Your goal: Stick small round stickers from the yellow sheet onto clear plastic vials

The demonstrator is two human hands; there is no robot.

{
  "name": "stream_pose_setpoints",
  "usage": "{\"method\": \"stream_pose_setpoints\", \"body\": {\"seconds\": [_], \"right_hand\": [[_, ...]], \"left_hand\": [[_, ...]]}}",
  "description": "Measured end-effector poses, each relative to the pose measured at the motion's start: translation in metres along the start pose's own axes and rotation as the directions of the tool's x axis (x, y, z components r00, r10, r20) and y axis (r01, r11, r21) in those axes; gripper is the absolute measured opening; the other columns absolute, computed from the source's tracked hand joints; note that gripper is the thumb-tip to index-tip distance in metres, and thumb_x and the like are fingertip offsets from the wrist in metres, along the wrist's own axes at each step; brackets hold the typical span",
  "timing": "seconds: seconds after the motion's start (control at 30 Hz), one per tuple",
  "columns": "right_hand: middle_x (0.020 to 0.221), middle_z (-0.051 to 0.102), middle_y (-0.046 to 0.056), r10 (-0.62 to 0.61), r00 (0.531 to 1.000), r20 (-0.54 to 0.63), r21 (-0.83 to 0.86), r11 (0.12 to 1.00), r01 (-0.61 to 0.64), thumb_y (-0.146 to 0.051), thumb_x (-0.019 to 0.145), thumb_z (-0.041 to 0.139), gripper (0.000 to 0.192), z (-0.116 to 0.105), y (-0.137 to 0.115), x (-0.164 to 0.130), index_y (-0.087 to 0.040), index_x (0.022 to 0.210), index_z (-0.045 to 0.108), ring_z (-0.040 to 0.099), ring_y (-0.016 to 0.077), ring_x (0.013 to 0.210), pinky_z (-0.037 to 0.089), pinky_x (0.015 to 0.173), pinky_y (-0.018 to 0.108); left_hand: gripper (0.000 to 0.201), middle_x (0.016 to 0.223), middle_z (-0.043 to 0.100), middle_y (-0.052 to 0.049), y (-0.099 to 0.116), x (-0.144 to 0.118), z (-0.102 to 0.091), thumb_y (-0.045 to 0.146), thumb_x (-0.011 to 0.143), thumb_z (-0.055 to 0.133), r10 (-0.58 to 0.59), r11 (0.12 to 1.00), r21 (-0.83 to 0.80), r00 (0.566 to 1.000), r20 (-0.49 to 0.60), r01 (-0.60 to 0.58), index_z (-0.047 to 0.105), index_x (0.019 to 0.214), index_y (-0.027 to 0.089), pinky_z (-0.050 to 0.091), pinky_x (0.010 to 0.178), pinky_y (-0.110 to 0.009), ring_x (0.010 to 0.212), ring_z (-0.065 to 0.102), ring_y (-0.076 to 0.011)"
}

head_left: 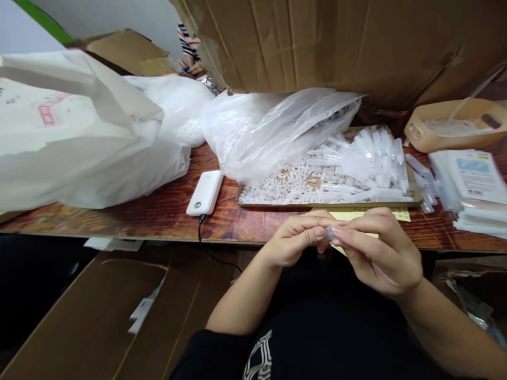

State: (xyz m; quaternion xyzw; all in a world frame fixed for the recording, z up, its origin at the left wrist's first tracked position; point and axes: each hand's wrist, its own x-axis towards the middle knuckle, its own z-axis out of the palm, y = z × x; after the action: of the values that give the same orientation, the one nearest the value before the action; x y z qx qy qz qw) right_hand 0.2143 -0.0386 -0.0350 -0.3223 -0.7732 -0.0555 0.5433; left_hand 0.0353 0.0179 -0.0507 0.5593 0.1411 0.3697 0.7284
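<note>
A small clear plastic piece (328, 233) is pinched between the two hands, just in front of the near edge of the bench (158, 211) and above the person's dark lap. It is mostly hidden by fingertips, so its shape is hard to make out; it may be one of the little tubes from the tray. The left hand (295, 240) has its fingers (312, 232) curled narrow around the piece's left end, thumb and forefinger closed on it. The right hand (380, 253) meets it from the other side, its fingers (348, 235) closed on the right end, the remaining ones folded loosely beneath.

Just behind the hands a yellow sheet of paper (356, 215) lies on the bench edge. Beyond it sits a shallow cardboard tray (277, 203) holding small white pieces on its left and clear plastic tubes (372, 158) heaped on its right. A crumpled clear plastic bag (273, 132) drapes over the tray's far left corner. Left of the tray lies a white power bank (205, 192) with a dark cable hanging off the edge. Farther left rests a large white bag (79, 137). To the right are a stack of flat packets (475, 190) and a tan basket (455, 126). A tall cardboard box (336, 42) stands behind everything.
</note>
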Motion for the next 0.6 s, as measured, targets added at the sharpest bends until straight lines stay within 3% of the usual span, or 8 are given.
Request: {"method": "stream_pose_setpoints", "body": {"seconds": [0.13,0.23,0.3,0.37,0.43,0.5,0.57,0.6], "right_hand": [[0.096,0.074,0.007,0.051,0.998,-0.021,0.009,0.999,-0.05,0.0,0.091,0.065,0.026,-0.002,-0.002,-0.004,-0.017,0.112,0.067,0.072,0.0173,0.09,0.053,0.075,0.033],[0.101,0.074,0.008,0.103,0.994,0.021,0.039,0.994,-0.104,-0.004,0.092,0.064,0.031,-0.007,-0.003,-0.007,-0.017,0.121,0.062,0.071,0.0186,0.091,0.055,0.076,0.034],[0.103,0.074,0.008,0.14,0.983,0.115,0.062,0.987,-0.148,-0.007,0.094,0.062,0.038,-0.014,-0.003,-0.015,-0.018,0.13,0.059,0.07,0.0195,0.092,0.058,0.079,0.035],[0.108,0.074,0.009,0.185,0.956,0.227,0.098,0.972,-0.211,-0.007,0.095,0.06,0.041,-0.025,0.0,-0.031,-0.02,0.134,0.06,0.07,0.0204,0.098,0.06,0.085,0.037],[0.114,0.074,0.009,0.263,0.929,0.259,0.08,0.953,-0.292,-0.008,0.094,0.062,0.039,-0.043,0.008,-0.049,-0.024,0.129,0.066,0.071,0.0226,0.103,0.061,0.089,0.041],[0.111,0.076,0.008,0.376,0.92,0.112,-0.084,0.926,-0.368,-0.015,0.091,0.07,0.03,-0.067,0.024,-0.064,-0.029,0.117,0.073,0.073,0.0268,0.102,0.063,0.087,0.045],[0.102,0.076,0.008,0.387,0.888,-0.249,-0.338,0.824,-0.454,-0.026,0.087,0.077,0.019,-0.09,0.049,-0.07,-0.03,0.106,0.075,0.074,0.0301,0.093,0.063,0.081,0.049],[0.098,0.076,0.008,0.335,0.849,-0.408,-0.446,0.739,-0.506,-0.03,0.086,0.079,0.015,-0.101,0.064,-0.071,-0.029,0.101,0.075,0.074,0.0304,0.089,0.062,0.08,0.049]], "left_hand": [[0.034,0.086,0.059,-0.005,0.005,0.001,0.003,0.051,0.096,0.068,-0.017,0.997,0.08,1.0,0.006,0.017,0.085,0.109,0.025,0.046,0.061,-0.026,0.061,0.051,-0.0088],[0.036,0.083,0.061,-0.005,0.003,0.003,0.003,0.048,0.098,0.065,-0.114,0.98,0.171,0.993,0.043,0.105,0.08,0.122,0.026,0.049,0.067,-0.028,0.066,0.052,-0.0118],[0.046,0.086,0.064,-0.005,0.002,0.005,0.005,0.044,0.1,0.064,-0.194,0.961,0.213,0.979,0.067,0.176,0.066,0.143,0.029,0.05,0.069,-0.027,0.07,0.054,-0.0132],[0.066,0.091,0.067,-0.004,0.002,0.007,0.01,0.041,0.1,0.064,-0.231,0.947,0.248,0.969,0.084,0.204,0.04,0.161,0.034,0.053,0.073,-0.027,0.076,0.057,-0.0143],[0.082,0.102,0.071,-0.004,0.007,0.006,0.016,0.039,0.097,0.069,-0.228,0.922,0.332,0.973,0.044,0.201,0.026,0.166,0.036,0.054,0.082,-0.028,0.087,0.064,-0.0162],[0.074,0.11,0.073,-0.007,0.012,0.002,0.02,0.043,0.093,0.072,-0.208,0.843,0.489,0.974,-0.086,0.223,0.042,0.16,0.032,0.054,0.086,-0.03,0.095,0.067,-0.0194],[0.046,0.102,0.075,-0.009,0.013,-0.006,0.017,0.05,0.092,0.07,-0.22,0.687,0.646,0.943,-0.251,0.333,0.072,0.129,0.023,0.054,0.081,-0.031,0.091,0.068,-0.0217],[0.039,0.093,0.075,-0.009,0.01,-0.011,0.014,0.053,0.093,0.066,-0.256,0.601,0.688,0.913,-0.316,0.407,0.078,0.108,0.02,0.053,0.076,-0.031,0.085,0.068,-0.0222]]}}
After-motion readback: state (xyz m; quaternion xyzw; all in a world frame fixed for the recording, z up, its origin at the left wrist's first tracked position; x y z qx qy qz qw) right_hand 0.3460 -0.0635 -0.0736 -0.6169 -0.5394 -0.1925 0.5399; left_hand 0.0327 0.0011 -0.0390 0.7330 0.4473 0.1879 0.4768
